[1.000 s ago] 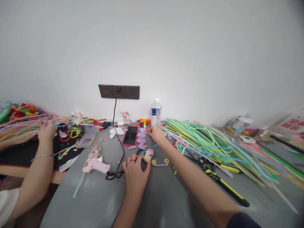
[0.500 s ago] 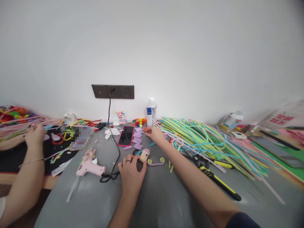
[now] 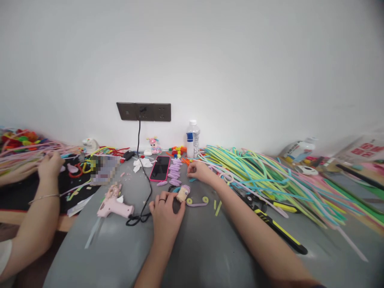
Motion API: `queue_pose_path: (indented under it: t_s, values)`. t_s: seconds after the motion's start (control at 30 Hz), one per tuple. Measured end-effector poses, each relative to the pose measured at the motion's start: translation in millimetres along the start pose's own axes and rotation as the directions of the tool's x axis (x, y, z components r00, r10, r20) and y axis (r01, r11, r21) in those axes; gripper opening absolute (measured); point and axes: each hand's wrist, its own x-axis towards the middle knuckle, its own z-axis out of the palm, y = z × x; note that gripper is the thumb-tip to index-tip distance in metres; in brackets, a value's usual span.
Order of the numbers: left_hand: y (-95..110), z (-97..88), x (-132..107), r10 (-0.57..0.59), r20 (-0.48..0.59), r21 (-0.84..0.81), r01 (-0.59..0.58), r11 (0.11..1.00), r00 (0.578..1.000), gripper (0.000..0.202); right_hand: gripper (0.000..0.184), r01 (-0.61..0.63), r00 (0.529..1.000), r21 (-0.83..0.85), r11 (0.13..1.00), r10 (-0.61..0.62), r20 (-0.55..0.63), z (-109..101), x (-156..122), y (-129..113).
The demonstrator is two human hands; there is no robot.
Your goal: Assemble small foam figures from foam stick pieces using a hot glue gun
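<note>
The small figure is pinned upright on the grey table by closed fingertips of the left hand — seemingly for steadiness — while whether the right hand, loosely curled beside the purple pieces, grips anything cannot be told.

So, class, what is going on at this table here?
A person's left hand holds a small purple-capped figure on the grey table, while the right hand rests beside purple pieces near a phone. A pink glue gun lies to the left; another person's hand rests on pipe cleaners further left.
</note>
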Motion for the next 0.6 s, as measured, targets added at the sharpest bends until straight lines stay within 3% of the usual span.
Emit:
queue_pose_path:
  t_s: [0.17, 0.33, 0.6]
  values:
    - [1.4, -1.2, -0.5, 0.002, 0.019, -0.008, -0.002, 1.0, 1.0, 0.015, 0.017, 0.081, 0.995, 0.28, 0.957, -0.096, 0.039, -15.2, -19.6, -16.4]
    - [2.6, -2.5, -1.2, 0.014, 0.022, -0.021, -0.013, 1.0, 1.0, 0.017, 0.029, 0.126, 0.968, 0.456, 0.881, -0.21, 0.139, -20.7, -36.8, -27.1]
    - [2.4, -2.2, -1.2, 0.027, 0.022, -0.011, -0.027, 1.0, 0.999, 0.017, 0.029, 0.255, 0.909, 0.449, 0.856, -0.371, 0.191, -11.2, -38.8, -22.0]
